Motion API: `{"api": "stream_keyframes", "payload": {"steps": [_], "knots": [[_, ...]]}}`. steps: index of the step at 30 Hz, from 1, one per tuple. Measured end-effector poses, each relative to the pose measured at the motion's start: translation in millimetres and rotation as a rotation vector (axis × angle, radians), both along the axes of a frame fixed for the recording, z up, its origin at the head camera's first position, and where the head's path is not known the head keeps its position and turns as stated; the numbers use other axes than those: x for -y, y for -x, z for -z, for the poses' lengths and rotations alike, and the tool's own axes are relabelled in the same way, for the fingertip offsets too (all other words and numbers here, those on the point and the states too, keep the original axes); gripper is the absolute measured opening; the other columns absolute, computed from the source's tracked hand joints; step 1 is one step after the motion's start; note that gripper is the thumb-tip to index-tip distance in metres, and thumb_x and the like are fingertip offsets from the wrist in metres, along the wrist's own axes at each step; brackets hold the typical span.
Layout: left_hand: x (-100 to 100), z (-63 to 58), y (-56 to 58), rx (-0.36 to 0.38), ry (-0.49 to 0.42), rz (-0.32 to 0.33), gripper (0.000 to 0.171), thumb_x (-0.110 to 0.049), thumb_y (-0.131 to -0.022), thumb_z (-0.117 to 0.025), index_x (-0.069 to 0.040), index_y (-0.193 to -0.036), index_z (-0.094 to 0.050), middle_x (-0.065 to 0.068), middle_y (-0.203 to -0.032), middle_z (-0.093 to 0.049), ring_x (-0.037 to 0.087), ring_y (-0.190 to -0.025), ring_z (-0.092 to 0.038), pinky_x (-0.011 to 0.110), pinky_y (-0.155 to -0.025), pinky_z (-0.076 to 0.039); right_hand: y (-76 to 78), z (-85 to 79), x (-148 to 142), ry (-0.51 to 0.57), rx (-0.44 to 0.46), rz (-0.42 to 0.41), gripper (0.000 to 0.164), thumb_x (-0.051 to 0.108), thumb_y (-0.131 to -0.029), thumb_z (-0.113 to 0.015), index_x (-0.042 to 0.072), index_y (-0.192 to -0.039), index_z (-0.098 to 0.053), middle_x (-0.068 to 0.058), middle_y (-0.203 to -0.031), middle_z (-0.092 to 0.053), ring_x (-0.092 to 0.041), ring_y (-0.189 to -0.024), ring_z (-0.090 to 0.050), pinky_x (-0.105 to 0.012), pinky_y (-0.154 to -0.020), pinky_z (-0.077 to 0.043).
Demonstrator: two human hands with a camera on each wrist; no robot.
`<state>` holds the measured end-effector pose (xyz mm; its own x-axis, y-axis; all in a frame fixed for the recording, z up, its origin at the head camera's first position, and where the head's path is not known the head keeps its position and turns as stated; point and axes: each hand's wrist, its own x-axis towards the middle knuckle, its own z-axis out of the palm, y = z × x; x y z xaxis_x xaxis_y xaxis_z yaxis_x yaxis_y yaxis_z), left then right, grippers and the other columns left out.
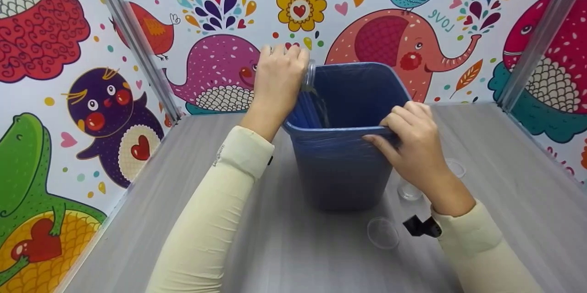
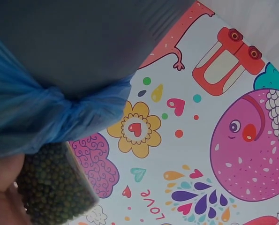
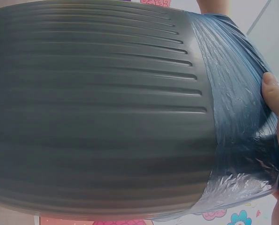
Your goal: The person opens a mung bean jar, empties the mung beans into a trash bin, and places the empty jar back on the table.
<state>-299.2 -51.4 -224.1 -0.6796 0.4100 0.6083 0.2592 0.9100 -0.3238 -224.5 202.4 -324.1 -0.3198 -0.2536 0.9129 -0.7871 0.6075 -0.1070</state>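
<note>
My left hand (image 1: 280,80) holds a clear jar (image 1: 310,74) tipped over the left rim of a dark trash bin (image 1: 344,178). In the left wrist view the jar is full of small green beans (image 2: 57,187); a dark streak shows below its mouth in the head view, inside the bin. A blue plastic bag (image 3: 237,93) lines the bin and folds down over the outside of its rim. On the near right corner, my right hand (image 1: 412,146) grips the bagged rim, thumb outside and fingers over the edge. The bin stands upright.
A clear round lid (image 1: 383,233) lies in front of the bin on the grey tabletop (image 1: 284,247). To the bin's right stand a clear container (image 1: 409,190), partly behind the right wrist, and another clear lid (image 1: 456,168). Cartoon-printed walls (image 1: 215,68) enclose the back and sides.
</note>
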Motion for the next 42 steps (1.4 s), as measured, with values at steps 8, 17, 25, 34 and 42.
{"api": "stream_keyframes", "payload": {"steps": [8,17,25,34,42], "knots": [[-0.1,0.1,-0.3,0.004,0.005,0.003,0.035,-0.021,-0.1,-0.076,-0.007,-0.131,-0.069,0.011,-0.123,-0.075,0.03,-0.108,-0.068,0.041,-0.093,-0.052,-0.1,0.0,0.2,0.003,-0.006,-0.002,0.048,0.045,-0.101,-0.07,0.002,-0.082,-0.061,-0.008,-0.073,-0.051,-0.029,-0.075,-0.045,-0.05,-0.082,-0.034],[-0.9,0.2,-1.1,0.008,0.022,-0.001,0.043,-0.021,-0.098,-0.079,-0.009,-0.137,-0.067,0.011,-0.127,-0.074,0.03,-0.114,-0.068,0.043,-0.1,-0.052,-0.4,-0.4,0.4,-0.002,-0.004,0.007,0.046,0.043,-0.098,-0.073,0.002,-0.082,-0.061,-0.009,-0.073,-0.052,-0.028,-0.075,-0.044,-0.049,-0.082,-0.034],[-1.1,-0.4,-1.1,0.016,0.036,-0.01,0.047,-0.022,-0.098,-0.079,-0.01,-0.141,-0.066,0.011,-0.13,-0.073,0.03,-0.117,-0.067,0.042,-0.101,-0.052,0.2,0.0,0.4,0.001,-0.005,0.011,0.049,0.048,-0.1,-0.07,0.002,-0.082,-0.061,-0.009,-0.073,-0.052,-0.028,-0.075,-0.044,-0.049,-0.081,-0.034],[-2.1,-0.9,-1.5,0.016,0.061,-0.016,0.048,-0.022,-0.099,-0.078,-0.011,-0.143,-0.065,0.01,-0.132,-0.072,0.03,-0.118,-0.066,0.042,-0.103,-0.051,0.4,0.3,0.0,0.0,-0.005,0.007,0.048,0.046,-0.1,-0.07,0.002,-0.082,-0.061,-0.008,-0.073,-0.051,-0.028,-0.076,-0.044,-0.049,-0.082,-0.034],[-2.5,-0.6,-2.2,0.006,0.075,-0.019,0.045,-0.022,-0.099,-0.078,-0.011,-0.141,-0.066,0.01,-0.128,-0.073,0.029,-0.115,-0.066,0.042,-0.101,-0.051,-0.1,0.6,0.0,-0.001,-0.001,0.007,0.032,0.014,-0.083,-0.091,0.003,-0.082,-0.061,-0.008,-0.073,-0.051,-0.028,-0.075,-0.044,-0.049,-0.082,-0.034]]}}
